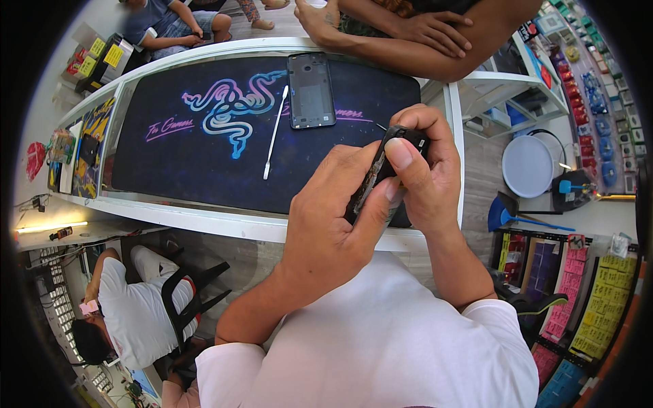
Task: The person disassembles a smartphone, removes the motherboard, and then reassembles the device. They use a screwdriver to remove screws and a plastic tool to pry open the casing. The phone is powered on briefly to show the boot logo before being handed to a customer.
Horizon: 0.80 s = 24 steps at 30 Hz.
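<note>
Both hands hold an opened black smartphone [409, 133] tilted above the right part of the dark desk mat [224, 173]. My left hand [333, 217] grips its lower left edge, where inner parts show along the side. My right hand [435, 170] wraps round the upper end, thumb pressed on the black surface. A thin dark tip [381, 126] sticks out beside the right fingers; what it belongs to is hidden. Beyond the hands a phone back cover [311, 102] lies inner side up on the mat. Left of it rests a slim metal pry tool [275, 136].
The mat lies on a white-framed counter [183, 216]. Across it, a person's folded arms [408, 41] rest at the far edge. A person in white [146, 299] sits behind at lower left. At right stand a round light-blue stool [528, 166], a blue dustpan [503, 211] and racks of packages [602, 309].
</note>
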### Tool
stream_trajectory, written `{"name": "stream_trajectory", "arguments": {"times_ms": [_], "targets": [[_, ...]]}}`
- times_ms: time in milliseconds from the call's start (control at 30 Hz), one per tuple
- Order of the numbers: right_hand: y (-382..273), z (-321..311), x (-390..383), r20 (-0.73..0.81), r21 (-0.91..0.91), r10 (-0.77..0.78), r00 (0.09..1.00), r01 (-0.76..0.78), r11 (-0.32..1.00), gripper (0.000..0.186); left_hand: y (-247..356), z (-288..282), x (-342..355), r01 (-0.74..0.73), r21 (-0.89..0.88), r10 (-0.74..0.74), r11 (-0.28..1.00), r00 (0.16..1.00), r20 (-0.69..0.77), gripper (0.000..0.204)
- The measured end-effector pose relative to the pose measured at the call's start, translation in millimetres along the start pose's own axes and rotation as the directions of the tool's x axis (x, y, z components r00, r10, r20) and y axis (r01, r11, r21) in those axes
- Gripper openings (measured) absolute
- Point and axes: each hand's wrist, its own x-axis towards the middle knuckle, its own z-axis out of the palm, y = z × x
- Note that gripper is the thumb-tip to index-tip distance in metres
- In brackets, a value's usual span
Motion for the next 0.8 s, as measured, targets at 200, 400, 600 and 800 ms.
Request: {"name": "stream_trajectory", "arguments": {"times_ms": [200, 400, 600, 800], "targets": [[1, -1, 1, 0.005, -0.059, -0.023, 1.0, 0.024, 0.998, 0.028, -8, 0, 0, -0.019, -0.011, 0.019, 1.0, 1.0, 0.003, 0.033], [1, -2, -3, 0.039, 0.002, 0.085, 0.996, -0.085, 0.996, 0.027, -13, 0, -3, 0.026, -0.068, -0.027, 0.997, 1.0, -0.012, 0.032], [2, -7, -3, 0.121, 0.124, 0.075, 0.99, -0.09, 0.988, 0.026, -18, -1, -5, 0.051, -0.209, -0.057, 0.977, 0.998, -0.025, 0.032], [-2, -2, -7, 0.17, -0.081, -0.034, 0.985, 0.048, 0.996, 0.025, -19, -12, -8, 0.216, -0.346, -0.227, 0.913, 0.974, 0.008, 0.031]]}}
